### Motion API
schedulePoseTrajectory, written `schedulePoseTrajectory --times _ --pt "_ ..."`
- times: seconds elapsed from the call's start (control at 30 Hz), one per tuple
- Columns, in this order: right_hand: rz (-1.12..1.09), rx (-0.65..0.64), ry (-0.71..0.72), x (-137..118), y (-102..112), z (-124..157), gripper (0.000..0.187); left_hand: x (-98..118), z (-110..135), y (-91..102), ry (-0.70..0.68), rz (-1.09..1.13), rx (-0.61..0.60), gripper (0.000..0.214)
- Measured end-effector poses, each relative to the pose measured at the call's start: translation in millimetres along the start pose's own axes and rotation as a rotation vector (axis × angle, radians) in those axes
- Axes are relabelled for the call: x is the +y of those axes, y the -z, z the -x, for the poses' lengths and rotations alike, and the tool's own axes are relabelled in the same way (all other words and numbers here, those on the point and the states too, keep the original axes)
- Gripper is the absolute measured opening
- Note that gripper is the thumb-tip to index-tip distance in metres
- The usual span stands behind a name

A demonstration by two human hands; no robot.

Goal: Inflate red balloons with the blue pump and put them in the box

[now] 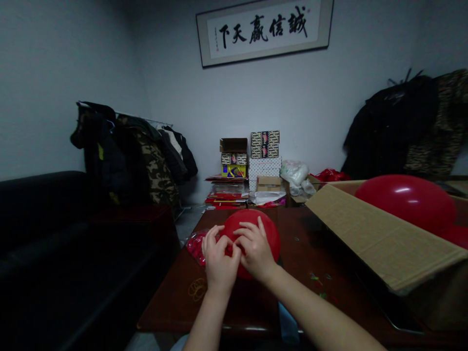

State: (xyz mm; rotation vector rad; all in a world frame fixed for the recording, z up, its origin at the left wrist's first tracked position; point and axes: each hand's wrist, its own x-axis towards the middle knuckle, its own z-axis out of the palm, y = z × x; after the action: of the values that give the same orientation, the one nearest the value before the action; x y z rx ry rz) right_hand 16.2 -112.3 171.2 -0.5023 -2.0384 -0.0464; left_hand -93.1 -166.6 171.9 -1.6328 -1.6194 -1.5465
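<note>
A round inflated red balloon (271,234) is on the near part of the dark wooden table (252,312), just beyond my hands. My left hand (220,256) and my right hand (256,249) meet at its near side. Thumb and index finger of each hand pinch together at the balloon's neck, while the other fingers lift away. The neck itself is mostly hidden behind the fingertips. Beside my left hand lies a clear plastic bag of red pieces (196,247). Thin yellowish loops, like rubber bands (197,289), sit nearer the left table edge.
An open cardboard box (387,239) at the right holds large red balloons (405,201). A dark flat device (398,312) lies under its edge. Small colored scraps (316,279) dot the table. Stacked boxes (265,161) stand at the far end; a black sofa (73,253) is left.
</note>
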Motion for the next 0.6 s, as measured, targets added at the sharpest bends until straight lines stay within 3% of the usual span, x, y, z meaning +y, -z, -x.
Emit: schedulePoseTrajectory --times 0.2,0.4,0.6 --pt "-0.072 0.012 -0.07 2.2 0.5 2.2 0.009 -7.4 -1.0 -0.3 0.114 0.1 0.01 0.013" --pt "-0.405 0.131 -0.207 4.2 1.5 1.7 0.004 -12.1 -1.9 6.8 0.09 0.108 -0.009 0.008" --pt "-0.444 0.133 -0.161 11.4 4.3 3.6 0.009 -8.9 -2.2 11.1 0.032 0.095 -0.019 0.004"
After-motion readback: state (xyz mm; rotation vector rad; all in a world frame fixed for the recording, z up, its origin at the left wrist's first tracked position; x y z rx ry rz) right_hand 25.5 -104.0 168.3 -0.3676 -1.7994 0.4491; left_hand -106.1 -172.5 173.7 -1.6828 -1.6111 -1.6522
